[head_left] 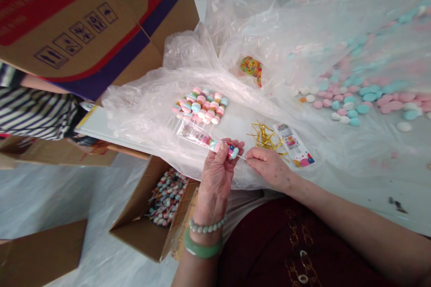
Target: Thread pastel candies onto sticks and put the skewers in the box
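Worktop (97,124) edge near at 8 o'clock from the packet (204,138), open room at 4 past the right forearm | carton (141,40) 10–11, box (134,228) 7–8, candy sticks (201,105) 11, gold ties (263,136) and card (293,144) 3 | packet in left hand (219,161), axis 10–4, stick (241,157) toward 4 | left grip clamped on packet, right hand (269,167) pinching stick

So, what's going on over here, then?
A person is handling candies in a clear wrapper. The left hand grips the wrapped candies, and the right hand pinches the thin white stick coming out of one end. Nearby on the plastic sheet lie a cluster of candies, thin gold strips and what looks like printed wrapping.
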`<state>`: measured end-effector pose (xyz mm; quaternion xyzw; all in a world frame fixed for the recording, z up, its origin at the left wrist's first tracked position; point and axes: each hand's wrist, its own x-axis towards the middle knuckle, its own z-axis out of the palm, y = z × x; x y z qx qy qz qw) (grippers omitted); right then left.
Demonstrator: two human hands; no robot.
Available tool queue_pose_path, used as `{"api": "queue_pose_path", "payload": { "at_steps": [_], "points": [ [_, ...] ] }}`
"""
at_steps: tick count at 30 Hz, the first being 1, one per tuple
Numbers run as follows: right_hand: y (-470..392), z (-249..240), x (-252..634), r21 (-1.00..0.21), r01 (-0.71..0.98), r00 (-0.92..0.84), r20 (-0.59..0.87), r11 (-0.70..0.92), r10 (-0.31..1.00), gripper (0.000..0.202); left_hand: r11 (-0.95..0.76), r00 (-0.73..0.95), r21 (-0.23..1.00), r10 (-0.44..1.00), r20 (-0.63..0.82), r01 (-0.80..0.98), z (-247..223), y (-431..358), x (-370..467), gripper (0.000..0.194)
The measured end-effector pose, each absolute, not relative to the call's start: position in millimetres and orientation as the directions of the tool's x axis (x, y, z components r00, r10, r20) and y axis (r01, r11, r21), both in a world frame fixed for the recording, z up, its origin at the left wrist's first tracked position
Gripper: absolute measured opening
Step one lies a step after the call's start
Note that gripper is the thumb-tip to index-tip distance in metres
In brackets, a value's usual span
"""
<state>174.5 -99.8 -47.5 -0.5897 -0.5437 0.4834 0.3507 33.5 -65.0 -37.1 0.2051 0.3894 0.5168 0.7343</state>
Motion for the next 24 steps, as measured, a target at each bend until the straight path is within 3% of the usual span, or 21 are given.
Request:
{"api": "queue_pose_path", "payload": {
  "at_steps": [2, 5, 9, 12, 15, 17, 20, 24],
  "points": [
    [-99.1, -44.8, 176.0, -0.953, 0.101, -0.106, -0.296, -0.286, 0.949, 0.018, 0.405, 0.19, 0.695, 0.91, -0.367, -0.594, -35.5, -64.8, 31.8, 0.024],
    [-99.8, -40.7, 177.5, -0.875, -0.201, -0.241, -0.392, -0.441, 0.888, 0.013, 0.453, 0.227, 0.685, 0.889, -0.398, -0.571, -32.5, -64.3, 28.8, 0.03],
    [-98.6, -39.8, 174.6, -0.743, -0.412, -0.357, -0.401, -0.528, 0.843, 0.01, 0.471, 0.255, 0.69, 0.881, -0.398, -0.55, -30.3, -67.3, 33.3, 0.032],
    [-94.1, -42.6, 171.0, -0.554, -0.536, -0.479, -0.422, -0.637, 0.77, 0.01, 0.432, 0.24, 0.707, 0.901, -0.361, -0.559, -30.1, -71.2, 40.4, 0.028],
    [-90.2, -45.6, 170.4, -0.332, -0.605, -0.628, -0.36, -0.724, 0.69, 0.008, 0.435, 0.269, 0.707, 0.9, -0.342, -0.558, -29.7, -71.1, 40.2, 0.028],
    [-89.4, -46.7, 171.7, -0.282, -0.624, -0.651, -0.329, -0.729, 0.684, 0.006, 0.491, 0.341, 0.667, 0.871, -0.354, -0.56, -28.8, -66.4, 34.1, 0.037],
    [-90.1, -46.0, 173.4, -0.307, -0.595, -0.644, -0.371, -0.743, 0.669, 0.004, 0.537, 0.387, 0.568, 0.844, -0.372, -0.624, -26.2, -53.8, 22.0, 0.044],
    [-91.3, -40.9, 170.2, -0.396, -0.508, -0.569, -0.512, -0.765, 0.643, 0.006, 0.459, 0.271, 0.536, 0.878, -0.394, -0.708, -23.8, -41.3, 18.1, 0.029]
  ]
}}
